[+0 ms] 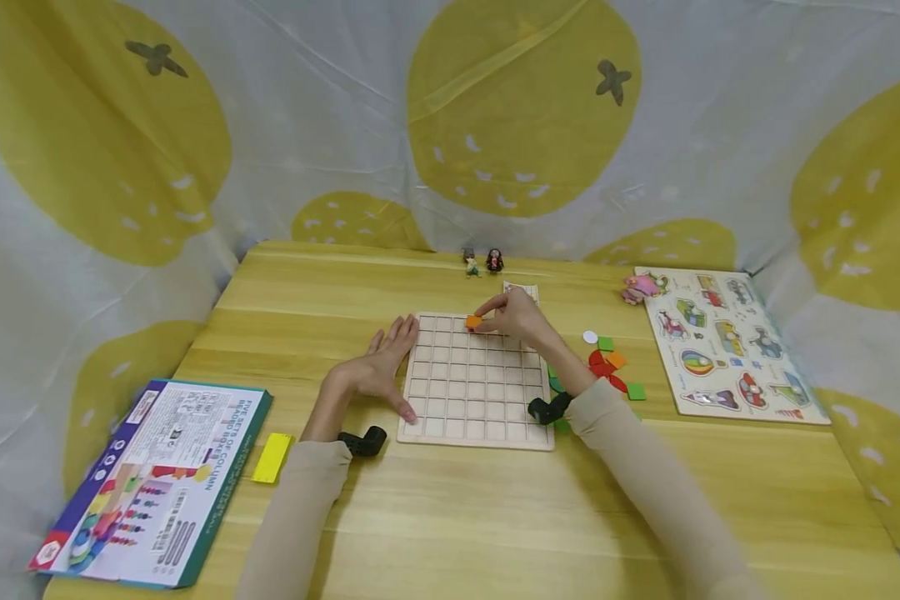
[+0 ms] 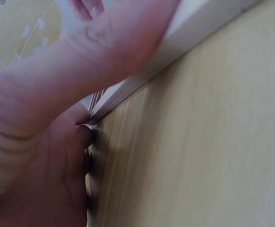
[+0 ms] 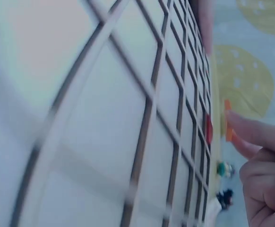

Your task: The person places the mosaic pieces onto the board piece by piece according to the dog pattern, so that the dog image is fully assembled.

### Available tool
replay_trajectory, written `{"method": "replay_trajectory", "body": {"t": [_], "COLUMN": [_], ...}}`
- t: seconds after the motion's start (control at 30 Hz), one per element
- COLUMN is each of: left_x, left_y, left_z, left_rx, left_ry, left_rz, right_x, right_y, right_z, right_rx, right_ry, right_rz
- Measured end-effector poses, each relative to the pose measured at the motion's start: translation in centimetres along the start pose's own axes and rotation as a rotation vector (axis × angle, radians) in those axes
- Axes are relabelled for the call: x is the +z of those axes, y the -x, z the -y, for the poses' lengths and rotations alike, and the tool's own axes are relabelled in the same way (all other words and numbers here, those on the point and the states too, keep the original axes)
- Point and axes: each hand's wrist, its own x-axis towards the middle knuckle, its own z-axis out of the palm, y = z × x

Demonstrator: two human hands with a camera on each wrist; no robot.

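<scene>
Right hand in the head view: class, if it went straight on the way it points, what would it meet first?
Probably the grid board: the right hand, pinching an orange square, points leftward and down toward it. Height is unclear; kept level, it might reach the left hand instead.

Curtained-off play corner; home or studio, can't tell. Fruit-print fabric (image 1: 330,125) hangs on three sides of a wood-grain tabletop (image 1: 457,517). Picture puzzle (image 1: 723,346), boxed toy set (image 1: 157,479), small figures (image 1: 495,260) on it.
</scene>
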Motion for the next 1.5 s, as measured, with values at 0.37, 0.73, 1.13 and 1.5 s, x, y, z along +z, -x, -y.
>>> {"method": "replay_trajectory", "body": {"t": [0.37,0.73,1.13,1.5], "left_x": [-0.1,-0.1,-0.2,-0.1], "left_y": [-0.1,0.0,0.0,-0.2], "left_z": [-0.5,-0.5,-0.2,-0.3], "left_rx": [-0.011,-0.003,0.006,0.010], "left_ry": [-0.023,-0.029,-0.016,0.014], "left_rz": [0.003,0.006,0.005,0.008], "right_x": [2.0,1.3,-8.3,-11.0], "right_y": [-1.3,-1.0,6.5,8.8], "right_z": [0.4,0.4,-5.2,-9.7], "right_rx": [0.025,-0.018,0.064,0.176], "right_ry": [-0.039,-0.004,0.061,0.067], "right_rz": [-0.015,0.029,-0.042,-0.159]}}
